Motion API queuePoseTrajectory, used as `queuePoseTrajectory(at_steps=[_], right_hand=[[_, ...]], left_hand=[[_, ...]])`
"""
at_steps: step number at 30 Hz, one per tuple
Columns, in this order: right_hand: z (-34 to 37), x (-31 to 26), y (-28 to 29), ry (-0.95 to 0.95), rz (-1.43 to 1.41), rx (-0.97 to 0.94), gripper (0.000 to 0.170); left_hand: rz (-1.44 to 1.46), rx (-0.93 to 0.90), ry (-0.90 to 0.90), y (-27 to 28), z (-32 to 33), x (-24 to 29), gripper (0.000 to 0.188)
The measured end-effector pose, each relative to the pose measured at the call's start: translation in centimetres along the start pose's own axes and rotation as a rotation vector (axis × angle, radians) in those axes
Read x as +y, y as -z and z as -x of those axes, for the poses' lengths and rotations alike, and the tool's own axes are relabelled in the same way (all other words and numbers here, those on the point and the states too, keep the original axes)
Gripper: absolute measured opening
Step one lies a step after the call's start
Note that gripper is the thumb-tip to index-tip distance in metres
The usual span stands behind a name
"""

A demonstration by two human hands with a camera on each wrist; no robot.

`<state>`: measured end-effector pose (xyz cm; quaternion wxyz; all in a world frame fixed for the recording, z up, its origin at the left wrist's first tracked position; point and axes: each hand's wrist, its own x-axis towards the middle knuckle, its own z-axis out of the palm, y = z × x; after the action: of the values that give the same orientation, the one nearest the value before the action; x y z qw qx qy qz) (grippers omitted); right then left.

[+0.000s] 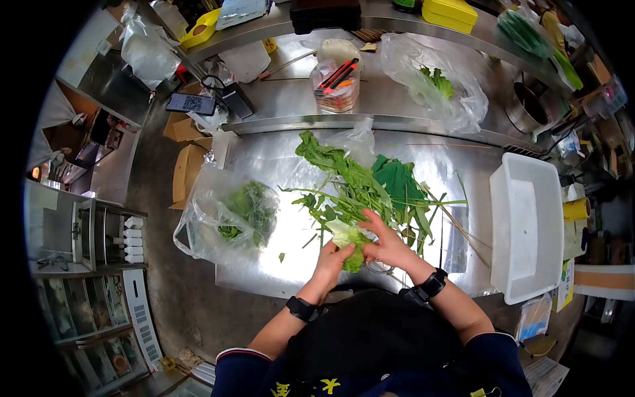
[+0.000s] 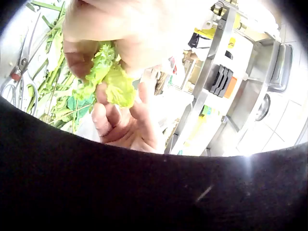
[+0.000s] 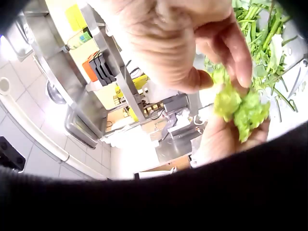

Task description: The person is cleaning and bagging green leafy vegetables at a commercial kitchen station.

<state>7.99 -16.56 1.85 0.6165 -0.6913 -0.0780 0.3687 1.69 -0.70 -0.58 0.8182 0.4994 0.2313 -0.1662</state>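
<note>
Stainless steel caught the overhead glare across the counter (image 1: 254, 281), and from my distant seat I read the scene through three cameras. The leafy piece (image 1: 354, 257) lay between the left hand (image 1: 325, 268) and the right hand (image 1: 391, 251), above the near side of the counter, close to the wearer's body. Its long axis slanted, pale end up and away, green frilly end down towards the apron (image 1: 377, 324). Neither hand was clearly nearer, since both met it from opposite sides. I saw the left fingers pinching it, thumb on top; the right fingers curled about its other side, though I couldn't tell how firmly. Just beyond both hands spread the heap of greens (image 1: 357, 185), with the scissors (image 2: 23, 62) beside it in the left wrist view
</note>
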Motion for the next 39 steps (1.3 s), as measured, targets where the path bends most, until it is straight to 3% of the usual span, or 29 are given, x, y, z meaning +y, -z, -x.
queuePoseTrajectory(at_steps=[1, 3, 4, 7, 9, 11, 13, 16, 18, 19, 21, 23, 25, 27, 31, 32, 36, 38, 39], right_hand=[[0.3, -0.4, -0.1, 0.006, -0.002, 0.007, 0.077], [0.6, -0.9, -0.6, 0.070, 0.356, 0.141, 0.060], [0.6, -0.1, -1.1, 0.238, 0.482, 0.148, 0.051], [0.7, 0.9, -3.6, 0.404, 0.533, 0.086, 0.049], [1.2, 0.5, -4.3, 0.375, 0.500, 0.107, 0.039], [1.5, 0.7, -5.4, 0.189, 0.504, 0.088, 0.031], [1.8, 1.4, -6.4, 0.214, 0.470, 0.094, 0.027], [2.1, 2.4, -7.9, 0.350, 0.694, 0.242, 0.023], [2.0, 3.2, -7.7, 0.346, 0.715, 0.248, 0.022], [1.9, 3.6, -7.4, 0.347, 0.738, 0.245, 0.022], [1.1, 5.8, -6.2, 0.370, 0.686, 0.261, 0.019], [0.3, 8.1, -4.1, 0.021, 0.051, 0.400, 0.019], [1.1, 6.7, -2.9, 0.020, -0.084, 0.349, 0.022], [3.4, 2.7, -3.6, -0.151, -0.496, 0.061, 0.024], [3.1, 2.8, -5.5, 0.166, -0.195, -0.012, 0.023], [3.1, 3.3, -5.7, 0.208, -0.131, 0.105, 0.021], [3.2, 3.3, -4.9, 0.185, -0.019, 0.172, 0.023], [2.8, 4.4, -3.7, 0.112, 0.270, 0.304, 0.026], [2.8, 5.4, -2.9, 0.111, 0.273, 0.311, 0.026]], left_hand=[[0.027, -0.003, -0.012, 0.4, 0.5, 0.3, 0.033], [-0.012, 0.025, -0.028, 1.4, 1.3, 0.3, 0.034], [-0.024, 0.003, -0.042, 1.7, 1.9, 0.4, 0.035], [-0.012, 0.002, -0.042, 2.3, 3.4, -0.4, 0.037], [-0.009, 0.021, -0.084, 2.5, 3.9, -0.8, 0.029], [-0.049, 0.014, -0.069, 3.9, 4.3, -1.2, 0.026], [-0.085, -0.009, -0.045, 4.4, 4.7, -1.6, 0.024], [-0.217, 0.018, -0.135, 4.2, 4.8, -1.9, 0.020], [-0.488, 0.033, -0.207, 4.2, 5.0, -1.9, 0.017], [-0.491, 0.028, -0.204, 4.2, 5.1, -1.7, 0.017], [-0.383, -0.022, -0.179, 4.0, 5.2, -1.3, 0.016], [-0.252, 0.001, -0.123, 3.5, 5.7, -0.4, 0.017], [-0.123, 0.028, -0.071, 3.3, 5.3, -0.1, 0.017], [-0.101, 0.023, -0.013, 3.4, 4.8, -0.5, 0.017], [-0.248, -0.099, 0.050, 3.0, 3.8, -2.0, 0.017], [-0.291, -0.144, 0.053, 3.1, 3.4, -2.4, 0.017], [-0.326, -0.262, 0.085, 2.6, 3.2, -2.5, 0.016], [-0.296, -0.333, 0.032, 1.8, 3.1, -2.2, 0.015], [-0.295, -0.341, 0.032, 1.4, 3.2, -1.8, 0.015]])
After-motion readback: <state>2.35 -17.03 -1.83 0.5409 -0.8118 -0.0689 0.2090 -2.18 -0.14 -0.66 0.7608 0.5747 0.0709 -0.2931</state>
